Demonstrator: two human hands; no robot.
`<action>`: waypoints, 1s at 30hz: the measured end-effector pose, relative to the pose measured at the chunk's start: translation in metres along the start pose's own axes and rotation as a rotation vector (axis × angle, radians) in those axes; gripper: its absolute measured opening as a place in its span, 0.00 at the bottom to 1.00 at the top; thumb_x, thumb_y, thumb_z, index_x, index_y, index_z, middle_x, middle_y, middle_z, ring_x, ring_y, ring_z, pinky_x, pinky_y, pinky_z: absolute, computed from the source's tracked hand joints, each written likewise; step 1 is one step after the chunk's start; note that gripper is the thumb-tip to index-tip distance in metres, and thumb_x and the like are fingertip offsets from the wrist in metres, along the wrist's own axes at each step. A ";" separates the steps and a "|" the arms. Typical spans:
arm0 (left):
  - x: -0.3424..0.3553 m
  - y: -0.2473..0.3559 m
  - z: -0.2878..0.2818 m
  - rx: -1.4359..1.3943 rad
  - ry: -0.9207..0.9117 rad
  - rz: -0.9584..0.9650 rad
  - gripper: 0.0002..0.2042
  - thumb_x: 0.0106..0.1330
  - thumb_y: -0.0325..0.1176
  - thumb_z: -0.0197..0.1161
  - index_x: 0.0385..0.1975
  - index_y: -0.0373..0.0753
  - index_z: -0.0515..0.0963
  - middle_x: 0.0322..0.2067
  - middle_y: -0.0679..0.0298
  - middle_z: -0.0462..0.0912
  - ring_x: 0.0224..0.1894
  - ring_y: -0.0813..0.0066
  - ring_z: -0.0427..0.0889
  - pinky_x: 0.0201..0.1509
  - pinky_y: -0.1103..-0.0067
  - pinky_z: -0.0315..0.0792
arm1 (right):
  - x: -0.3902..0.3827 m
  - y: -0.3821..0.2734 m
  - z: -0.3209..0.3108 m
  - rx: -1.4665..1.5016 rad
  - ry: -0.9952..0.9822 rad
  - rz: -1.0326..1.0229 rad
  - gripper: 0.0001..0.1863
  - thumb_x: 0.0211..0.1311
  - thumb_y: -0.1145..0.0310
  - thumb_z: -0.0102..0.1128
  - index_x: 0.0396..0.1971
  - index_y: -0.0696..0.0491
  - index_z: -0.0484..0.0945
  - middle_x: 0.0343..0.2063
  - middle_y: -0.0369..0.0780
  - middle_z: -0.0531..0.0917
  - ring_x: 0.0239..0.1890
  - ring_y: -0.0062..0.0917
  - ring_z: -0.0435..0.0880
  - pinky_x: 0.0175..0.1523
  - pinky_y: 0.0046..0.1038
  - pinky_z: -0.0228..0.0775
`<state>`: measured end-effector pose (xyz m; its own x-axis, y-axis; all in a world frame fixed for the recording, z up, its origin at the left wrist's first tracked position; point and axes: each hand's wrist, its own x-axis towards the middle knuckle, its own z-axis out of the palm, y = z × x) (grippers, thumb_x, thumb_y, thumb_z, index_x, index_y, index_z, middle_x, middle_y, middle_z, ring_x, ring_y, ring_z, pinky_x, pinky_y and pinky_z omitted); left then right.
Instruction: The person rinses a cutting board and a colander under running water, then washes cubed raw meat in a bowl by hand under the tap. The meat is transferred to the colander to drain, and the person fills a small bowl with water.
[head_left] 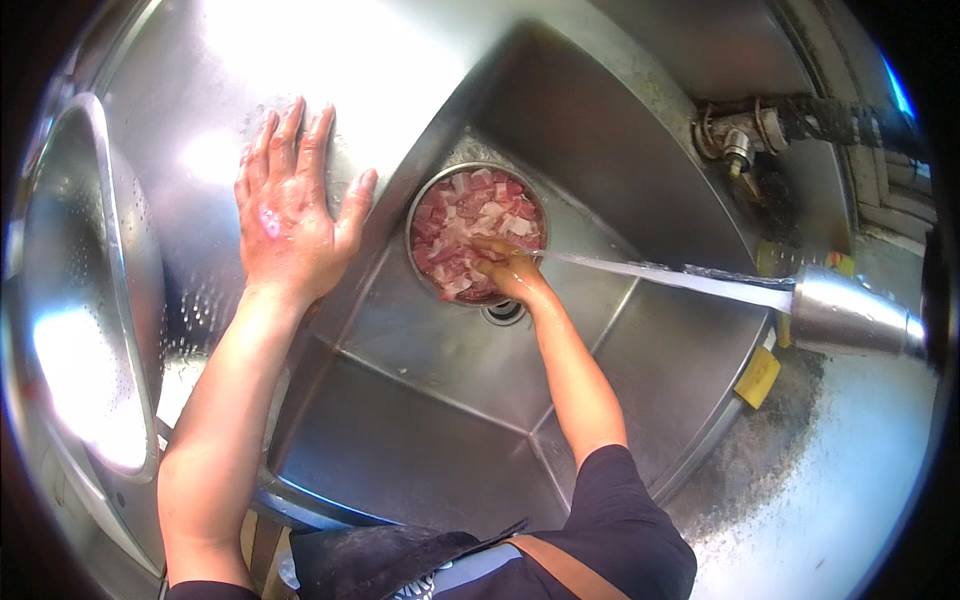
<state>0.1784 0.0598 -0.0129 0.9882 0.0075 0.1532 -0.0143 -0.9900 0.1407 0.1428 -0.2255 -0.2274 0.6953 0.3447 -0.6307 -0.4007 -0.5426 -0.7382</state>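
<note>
A round metal bowl [409, 230] filled with cut pink-and-white meat chunks [470, 212] stands in the deep steel sink [430, 360]. My right hand [512, 275] reaches into the bowl, its fingers stretched apart over the meat; the fingertips are partly hidden among the chunks. A stream of water [660, 275] runs from the metal spout [850, 310] at the right and strikes near this hand. My left hand [298, 205] rests flat on the wet steel counter [200, 130] left of the sink, fingers extended, holding nothing.
At the far left a large perforated steel colander [130, 260] leans on its side. A drain [503, 312] shows beside the bowl. On the sink's right edge sits a yellow sponge-like piece [758, 377]. A pipe valve [738, 145] juts from the back right.
</note>
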 end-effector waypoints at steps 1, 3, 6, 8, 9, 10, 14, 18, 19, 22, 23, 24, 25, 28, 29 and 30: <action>0.002 0.002 0.001 0.000 0.003 0.010 0.29 0.65 0.50 0.55 0.65 0.46 0.62 0.67 0.57 0.58 0.70 0.55 0.52 0.71 0.60 0.46 | 0.002 0.018 -0.009 0.004 0.042 0.030 0.43 0.50 0.56 0.68 0.66 0.52 0.61 0.62 0.48 0.67 0.63 0.40 0.67 0.65 0.34 0.61; 0.001 0.002 0.000 0.013 0.004 0.005 0.30 0.66 0.50 0.54 0.65 0.46 0.62 0.67 0.57 0.58 0.71 0.54 0.52 0.71 0.60 0.46 | 0.015 0.044 0.003 -0.271 0.460 0.035 0.46 0.46 0.53 0.71 0.65 0.51 0.61 0.61 0.49 0.69 0.62 0.42 0.67 0.66 0.36 0.60; -0.002 -0.001 -0.003 0.027 0.007 -0.008 0.29 0.66 0.50 0.54 0.65 0.46 0.62 0.67 0.56 0.59 0.70 0.53 0.52 0.71 0.59 0.47 | 0.054 0.050 0.020 -0.295 0.682 0.116 0.43 0.44 0.48 0.70 0.61 0.53 0.67 0.56 0.53 0.73 0.58 0.49 0.72 0.64 0.40 0.63; 0.001 0.005 -0.003 0.013 0.020 0.022 0.30 0.64 0.50 0.56 0.63 0.44 0.64 0.65 0.55 0.60 0.69 0.51 0.54 0.70 0.59 0.49 | 0.102 0.094 0.027 -0.334 0.622 0.187 0.39 0.46 0.48 0.67 0.57 0.55 0.71 0.54 0.56 0.73 0.57 0.49 0.73 0.63 0.39 0.64; 0.005 0.009 -0.002 0.002 0.025 0.045 0.30 0.63 0.50 0.57 0.63 0.43 0.64 0.65 0.54 0.61 0.68 0.50 0.55 0.70 0.58 0.49 | 0.125 0.124 0.028 -0.354 0.674 0.294 0.36 0.47 0.49 0.66 0.55 0.55 0.73 0.53 0.55 0.74 0.56 0.48 0.74 0.62 0.38 0.66; 0.009 0.013 -0.001 -0.019 0.029 0.075 0.30 0.62 0.50 0.57 0.62 0.43 0.65 0.64 0.54 0.61 0.68 0.50 0.55 0.69 0.58 0.50 | 0.142 0.159 0.026 -0.374 0.732 0.412 0.34 0.48 0.49 0.65 0.52 0.55 0.75 0.52 0.54 0.76 0.55 0.47 0.75 0.60 0.38 0.67; 0.002 0.004 0.001 0.003 0.025 0.040 0.30 0.63 0.50 0.56 0.63 0.43 0.64 0.64 0.54 0.61 0.69 0.51 0.55 0.69 0.58 0.50 | 0.136 0.107 0.012 -0.280 0.478 0.403 0.30 0.55 0.52 0.58 0.49 0.63 0.73 0.50 0.59 0.75 0.49 0.48 0.79 0.55 0.43 0.69; -0.001 -0.002 0.003 0.018 0.030 0.019 0.29 0.65 0.51 0.55 0.64 0.46 0.63 0.66 0.56 0.59 0.69 0.52 0.54 0.70 0.59 0.48 | 0.067 0.017 0.024 -0.204 0.691 -0.026 0.21 0.58 0.61 0.56 0.45 0.63 0.76 0.48 0.58 0.77 0.53 0.48 0.76 0.55 0.43 0.68; 0.001 -0.001 0.003 0.016 0.040 0.028 0.29 0.65 0.51 0.55 0.64 0.46 0.63 0.66 0.56 0.59 0.69 0.52 0.54 0.70 0.59 0.48 | 0.052 0.013 0.029 -0.247 0.699 -0.083 0.19 0.57 0.63 0.56 0.44 0.62 0.77 0.47 0.56 0.78 0.52 0.48 0.76 0.54 0.42 0.69; 0.000 0.000 0.004 0.008 0.033 0.015 0.29 0.65 0.51 0.55 0.64 0.46 0.63 0.66 0.56 0.60 0.69 0.53 0.54 0.70 0.59 0.48 | 0.005 -0.005 0.050 -0.386 0.609 -0.216 0.15 0.54 0.68 0.55 0.41 0.58 0.77 0.41 0.52 0.79 0.48 0.48 0.76 0.51 0.42 0.70; -0.001 -0.002 0.004 0.003 0.043 0.015 0.29 0.64 0.51 0.55 0.63 0.45 0.64 0.66 0.56 0.60 0.69 0.53 0.54 0.70 0.58 0.48 | -0.015 -0.015 0.058 -0.441 0.514 -0.223 0.14 0.53 0.69 0.55 0.40 0.57 0.77 0.38 0.51 0.79 0.45 0.48 0.77 0.49 0.43 0.70; 0.000 0.000 0.004 -0.006 0.055 0.025 0.30 0.64 0.52 0.55 0.63 0.44 0.64 0.65 0.55 0.61 0.69 0.53 0.54 0.70 0.58 0.49 | -0.028 -0.003 0.082 -0.459 0.444 -0.256 0.12 0.53 0.71 0.54 0.38 0.57 0.77 0.36 0.50 0.78 0.44 0.47 0.77 0.48 0.42 0.71; 0.001 0.001 0.004 -0.015 0.066 0.036 0.30 0.63 0.52 0.56 0.62 0.43 0.65 0.65 0.55 0.61 0.69 0.52 0.55 0.70 0.57 0.49 | -0.034 0.014 0.110 -0.475 0.374 -0.288 0.10 0.53 0.72 0.53 0.36 0.56 0.77 0.34 0.49 0.78 0.42 0.46 0.78 0.47 0.42 0.71; 0.001 0.001 0.001 -0.008 0.047 0.017 0.30 0.63 0.52 0.56 0.62 0.43 0.65 0.65 0.55 0.61 0.69 0.52 0.54 0.70 0.57 0.49 | -0.022 0.041 0.170 -0.675 0.235 -0.356 0.12 0.54 0.74 0.53 0.40 0.54 0.76 0.40 0.46 0.77 0.43 0.41 0.78 0.46 0.39 0.73; 0.003 0.002 0.002 -0.017 0.055 0.025 0.30 0.62 0.52 0.56 0.62 0.43 0.65 0.65 0.55 0.61 0.69 0.52 0.54 0.70 0.57 0.49 | -0.006 0.058 0.187 -0.770 0.300 -0.353 0.12 0.55 0.74 0.53 0.41 0.54 0.74 0.41 0.45 0.76 0.42 0.40 0.78 0.46 0.38 0.73; 0.004 0.003 0.002 -0.020 0.057 0.031 0.30 0.62 0.52 0.56 0.62 0.43 0.65 0.65 0.55 0.61 0.69 0.52 0.54 0.70 0.57 0.49 | 0.005 0.067 0.201 -0.861 0.360 -0.350 0.13 0.56 0.74 0.53 0.42 0.53 0.73 0.42 0.44 0.76 0.41 0.38 0.79 0.46 0.37 0.73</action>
<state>0.1826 0.0561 -0.0139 0.9768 -0.0141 0.2136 -0.0482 -0.9868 0.1549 -0.0004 -0.1067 -0.3284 0.8882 0.4161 -0.1950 0.3320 -0.8744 -0.3537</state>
